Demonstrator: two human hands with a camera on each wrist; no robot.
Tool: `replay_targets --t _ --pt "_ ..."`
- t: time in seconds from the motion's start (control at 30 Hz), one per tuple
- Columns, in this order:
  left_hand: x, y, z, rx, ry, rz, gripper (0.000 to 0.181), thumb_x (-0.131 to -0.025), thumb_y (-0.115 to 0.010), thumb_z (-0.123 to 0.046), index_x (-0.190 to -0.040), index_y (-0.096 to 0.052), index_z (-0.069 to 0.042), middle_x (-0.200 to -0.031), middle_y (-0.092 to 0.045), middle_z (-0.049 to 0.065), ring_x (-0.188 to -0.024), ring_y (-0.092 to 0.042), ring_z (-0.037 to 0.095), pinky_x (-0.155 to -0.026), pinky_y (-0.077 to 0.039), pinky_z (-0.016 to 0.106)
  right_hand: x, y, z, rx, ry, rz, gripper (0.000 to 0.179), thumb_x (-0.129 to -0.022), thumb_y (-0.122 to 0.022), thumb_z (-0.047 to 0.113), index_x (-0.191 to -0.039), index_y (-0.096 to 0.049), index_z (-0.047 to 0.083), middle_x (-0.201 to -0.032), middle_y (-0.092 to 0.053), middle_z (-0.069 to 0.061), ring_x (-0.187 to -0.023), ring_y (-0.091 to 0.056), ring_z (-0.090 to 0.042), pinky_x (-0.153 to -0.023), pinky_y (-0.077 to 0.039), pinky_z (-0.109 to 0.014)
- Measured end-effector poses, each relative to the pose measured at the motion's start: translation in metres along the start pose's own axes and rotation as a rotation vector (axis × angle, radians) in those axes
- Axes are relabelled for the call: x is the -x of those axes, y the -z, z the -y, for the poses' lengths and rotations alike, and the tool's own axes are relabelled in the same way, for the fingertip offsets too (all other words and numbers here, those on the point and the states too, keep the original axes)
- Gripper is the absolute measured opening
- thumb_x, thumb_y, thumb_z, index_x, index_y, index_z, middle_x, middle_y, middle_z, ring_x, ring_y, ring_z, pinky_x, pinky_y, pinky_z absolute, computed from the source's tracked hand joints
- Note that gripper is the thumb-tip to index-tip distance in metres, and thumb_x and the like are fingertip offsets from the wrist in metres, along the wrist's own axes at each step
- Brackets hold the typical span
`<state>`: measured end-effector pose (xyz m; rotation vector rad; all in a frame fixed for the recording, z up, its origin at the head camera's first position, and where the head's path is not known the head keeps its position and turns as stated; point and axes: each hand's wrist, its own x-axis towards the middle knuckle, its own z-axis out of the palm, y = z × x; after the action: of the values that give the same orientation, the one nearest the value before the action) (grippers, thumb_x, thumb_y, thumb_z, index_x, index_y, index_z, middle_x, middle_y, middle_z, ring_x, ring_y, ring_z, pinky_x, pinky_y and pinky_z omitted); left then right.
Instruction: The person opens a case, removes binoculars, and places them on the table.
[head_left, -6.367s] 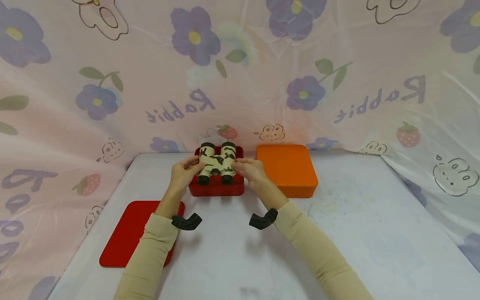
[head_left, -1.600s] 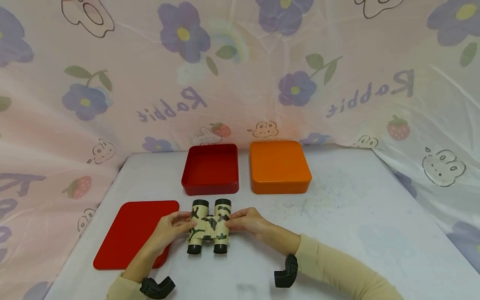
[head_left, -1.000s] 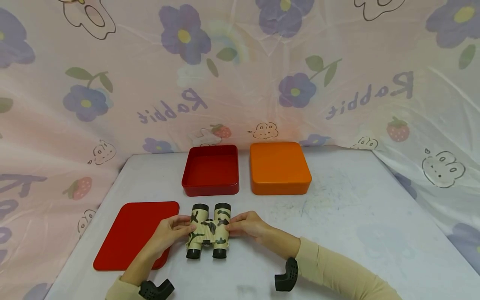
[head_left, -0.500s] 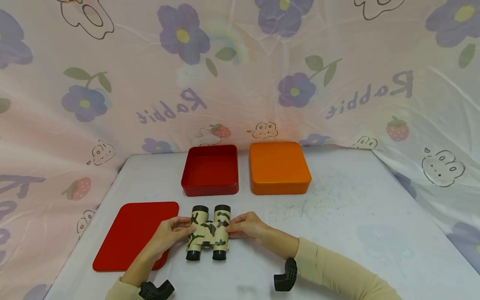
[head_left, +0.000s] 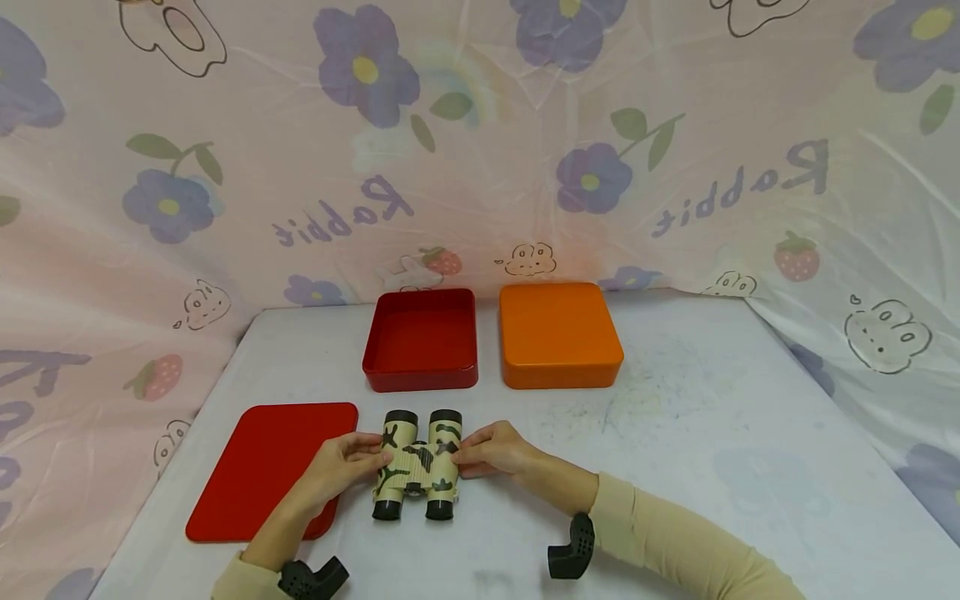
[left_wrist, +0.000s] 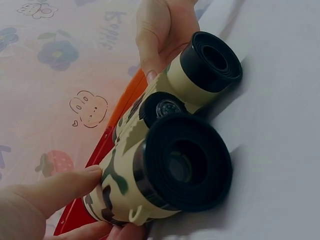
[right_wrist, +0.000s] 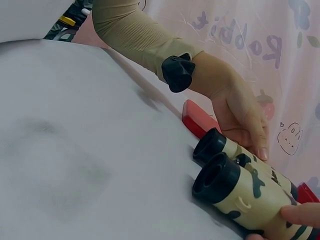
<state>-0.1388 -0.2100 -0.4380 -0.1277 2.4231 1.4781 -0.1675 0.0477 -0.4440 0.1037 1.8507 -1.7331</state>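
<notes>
Camouflage-patterned binoculars [head_left: 416, 462] with black eyecups lie on the white table, between both hands. My left hand [head_left: 337, 467] grips the left barrel, thumb on top and fingers at the side. On the other barrel, my right hand [head_left: 502, 454] has the same kind of pinch. Close up in the left wrist view, the binoculars [left_wrist: 120, 165] show a small round compass between the eyepieces. An open red box [head_left: 420, 379] stands behind them, nothing inside it. The flat red lid [head_left: 262, 467] lies to the left, partly under my left forearm.
An orange box [head_left: 561, 337] stands right of the red one at the back of the white table [head_left: 712, 467]. A printed cloth [head_left: 495, 167] hangs behind the table. Each wrist carries a black camera mount [head_left: 572, 546].
Since the earliest frame, both hands have brought the binoculars out from over the red box, toward me and down onto the table. Over the last second they have barely moved.
</notes>
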Motion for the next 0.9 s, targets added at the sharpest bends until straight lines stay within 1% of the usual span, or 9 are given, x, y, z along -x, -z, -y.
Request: replay_targets --t 0.17,0.27,0.4,0.53,0.6,0.8,0.9 --pt "-0.001 0.001 -0.001 -0.014 -0.002 0.011 0.056 -0.087 -0.071 -0.027 -0.129 -0.055 0.005 -0.118 -0.065 0.019 -0.098 -0.066 0.017 -0.085 -0.059 0.028 0.000 0.001 0.000 0.007 0.006 0.011 0.026 -0.082 -0.072 0.002 -0.103 -0.066 -0.012 -0.083 -0.072 -0.008 -0.069 -0.068 -0.012 -0.075 -0.061 -0.032" --pt "-0.001 0.002 0.000 -0.018 -0.014 0.033 0.056 -0.088 -0.070 -0.028 -0.130 -0.054 0.006 -0.119 -0.065 0.019 -0.098 -0.066 0.017 -0.087 -0.058 0.030 0.001 0.003 0.000 0.015 0.014 0.017 0.026 -0.082 -0.072 0.003 -0.103 -0.066 -0.012 -0.082 -0.073 -0.008 -0.069 -0.068 -0.012 -0.074 -0.061 -0.032" --pt "-0.002 0.006 0.000 -0.032 -0.047 0.055 0.053 -0.090 -0.068 -0.028 -0.129 -0.054 0.006 -0.116 -0.068 0.018 -0.097 -0.067 0.017 -0.088 -0.058 0.033 0.004 0.005 0.002 0.029 0.014 0.024 0.025 -0.083 -0.072 0.004 -0.103 -0.067 -0.011 -0.084 -0.074 -0.009 -0.071 -0.069 -0.012 -0.073 -0.061 -0.031" --pt "-0.003 0.012 -0.002 -0.035 -0.085 0.065 0.050 -0.091 -0.066 -0.025 -0.129 -0.054 0.007 -0.112 -0.070 0.018 -0.096 -0.068 0.018 -0.087 -0.058 0.032 0.005 0.009 0.004 0.036 0.016 0.034 0.024 -0.084 -0.071 0.006 -0.102 -0.067 -0.010 -0.086 -0.074 -0.010 -0.071 -0.069 -0.013 -0.074 -0.061 -0.031" --pt "-0.003 0.015 -0.004 -0.036 -0.097 0.069 0.051 -0.092 -0.065 -0.024 -0.130 -0.053 0.008 -0.113 -0.070 0.019 -0.096 -0.069 0.019 -0.087 -0.058 0.031 0.006 0.011 0.005 0.040 0.022 0.037 0.023 -0.086 -0.069 0.007 -0.103 -0.067 -0.009 -0.085 -0.074 -0.010 -0.071 -0.069 -0.013 -0.075 -0.061 -0.031" --pt "-0.003 0.019 -0.014 -0.075 -0.106 0.040 0.050 -0.093 -0.063 -0.025 -0.132 -0.052 0.006 -0.117 -0.067 0.020 -0.098 -0.069 0.023 -0.093 -0.056 0.041 0.009 0.017 0.008 0.057 0.047 0.054 0.026 -0.088 -0.066 0.008 -0.106 -0.065 -0.010 -0.087 -0.074 -0.012 -0.073 -0.069 -0.014 -0.078 -0.061 -0.033" --pt "-0.002 0.021 -0.020 -0.092 -0.117 0.022 0.049 -0.094 -0.062 -0.025 -0.132 -0.053 0.005 -0.117 -0.067 0.020 -0.099 -0.068 0.023 -0.094 -0.056 0.042 0.011 0.019 0.010 0.065 0.066 0.057 0.028 -0.089 -0.064 0.009 -0.109 -0.063 -0.011 -0.093 -0.074 -0.017 -0.076 -0.071 -0.015 -0.079 -0.061 -0.034"
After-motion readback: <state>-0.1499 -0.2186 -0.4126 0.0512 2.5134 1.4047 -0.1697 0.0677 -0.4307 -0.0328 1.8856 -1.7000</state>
